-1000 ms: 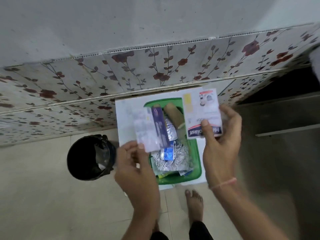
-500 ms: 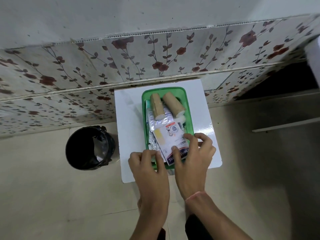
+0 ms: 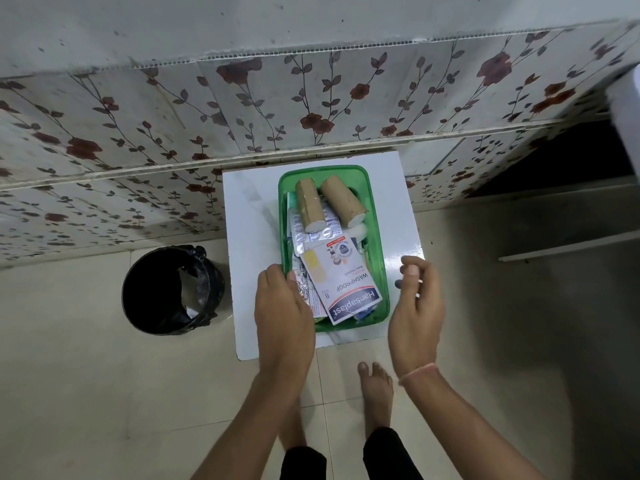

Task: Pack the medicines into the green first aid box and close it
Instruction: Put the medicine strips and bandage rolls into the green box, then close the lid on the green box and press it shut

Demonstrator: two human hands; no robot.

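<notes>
The green first aid box (image 3: 375,237) sits open, no lid in view, on a small white surface (image 3: 249,216) pushed against the flower-patterned wall (image 3: 207,109). The box fills most of the surface: narrow bare strips run along its left and right sides, and a thin margin separates its near end from the surface's front edge. Inside, two brown bandage rolls (image 3: 310,206) lie side by side at the far end, resting on foil blister strips (image 3: 311,233), and a Hansaplast plaster pack (image 3: 341,282) lies flat on top toward the near end. The left hand (image 3: 282,310) rests on the box's near left rim with fingers bent over the edge; it covers that corner, so whether it grips the rim or only touches it cannot be told. The right hand (image 3: 415,303) hovers just right of the box, clear of it, fingers loosely curled and holding nothing. A black bin (image 3: 173,289) stands on the floor to the left, near the surface. Bare tiled floor lies open to the right. The items under the plaster pack are jumbled and hard to make out.
</notes>
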